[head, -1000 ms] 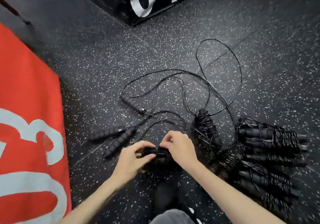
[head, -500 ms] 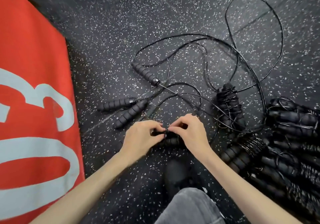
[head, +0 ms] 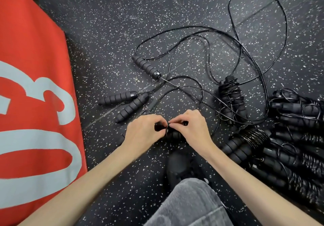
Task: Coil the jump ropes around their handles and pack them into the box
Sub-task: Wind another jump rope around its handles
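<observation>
At the centre of the view, just above the person's shoe, a pair of black handles (head: 172, 134) lies between both hands, low over the speckled floor (head: 108, 33). The left hand (head: 142, 133) curls its fingers around the handles' left end, thumb and forefinger closed on them; the right hand (head: 190, 129) pinches the thin black cord (head: 199, 92) against the handles with fingertips pressed together at the very point where the two hands meet. From there the cord runs up toward twelve o'clock and loops widely across the floor to one o'clock. At eleven o'clock of the hands a loose handle (head: 146, 66) lies tilted, its cord end pointing down-right; at ten o'clock two more loose handles (head: 126, 103) lie side by side, nearly touching at their cord ends. At two o'clock stands a partly wound bundle (head: 231, 96), cord wrapped round its handles (how tightly cannot be told). At three to four o'clock a pile of coiled ropes (head: 284, 143) lies heaped together. A red box with pale numerals (head: 35, 103) fills the nine o'clock side. A grey trouser leg (head: 191, 204) and black shoe (head: 178, 164) sit at six o'clock.
</observation>
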